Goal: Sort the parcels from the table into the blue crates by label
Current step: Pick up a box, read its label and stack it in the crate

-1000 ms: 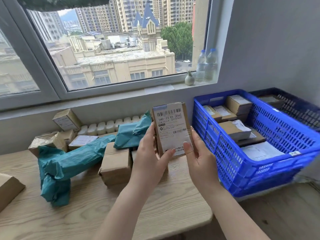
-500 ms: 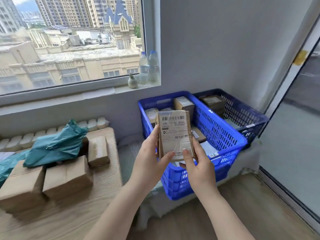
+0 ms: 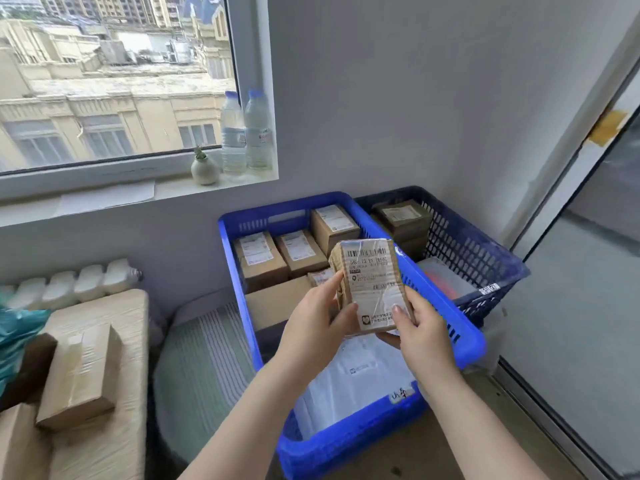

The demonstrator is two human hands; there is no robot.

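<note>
I see a brown cardboard parcel point(image 3: 370, 284) under glossy tape with a matt paper label, above a perforated plastic crate point(image 3: 474, 344).

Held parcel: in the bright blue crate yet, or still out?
Out. Left hand and right hand grip the parcel above the bright blue crate, label up.

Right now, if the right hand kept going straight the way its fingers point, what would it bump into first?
The right hand grips the labelled parcel, so that moves along. Beyond it, probably the cardboard boxes in the bright blue crate; depth is hard to judge.
</note>
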